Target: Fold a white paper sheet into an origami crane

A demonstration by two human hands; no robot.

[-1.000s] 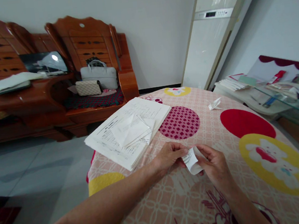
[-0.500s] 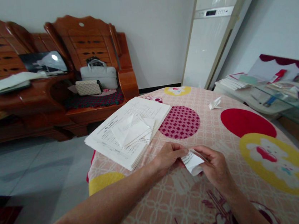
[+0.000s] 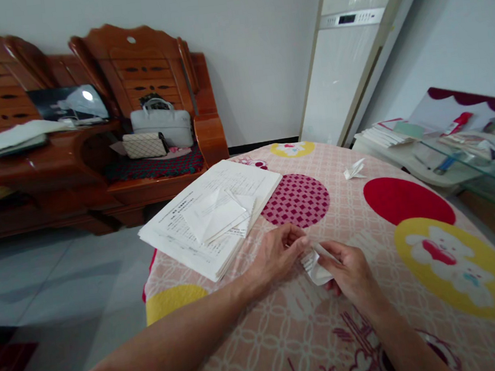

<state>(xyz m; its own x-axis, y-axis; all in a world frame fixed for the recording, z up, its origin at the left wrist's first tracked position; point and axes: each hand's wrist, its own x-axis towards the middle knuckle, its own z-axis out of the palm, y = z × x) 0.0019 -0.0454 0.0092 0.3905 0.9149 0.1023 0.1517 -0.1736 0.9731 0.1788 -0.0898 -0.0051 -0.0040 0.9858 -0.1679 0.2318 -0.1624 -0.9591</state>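
My left hand (image 3: pixel 277 255) and my right hand (image 3: pixel 349 272) meet over the patterned tablecloth (image 3: pixel 417 261), both pinching a small folded piece of white paper (image 3: pixel 315 265) with print on it. The paper is held low, close to the cloth, its folds pressed between my fingertips. A stack of printed sheets (image 3: pixel 207 220) with folded white pieces on top lies just beyond my left hand.
A small folded paper shape (image 3: pixel 355 169) sits at the table's far side. A wooden bench (image 3: pixel 89 132) with a grey bag (image 3: pixel 162 128) stands behind. A tall white appliance (image 3: pixel 344 55) is in the corner. A cluttered glass-topped table (image 3: pixel 458 155) is on the right.
The paper has been folded flatter and brought lower toward the cloth. My left fingers have shifted up and over its edge; my right hand has stayed nearly in place.
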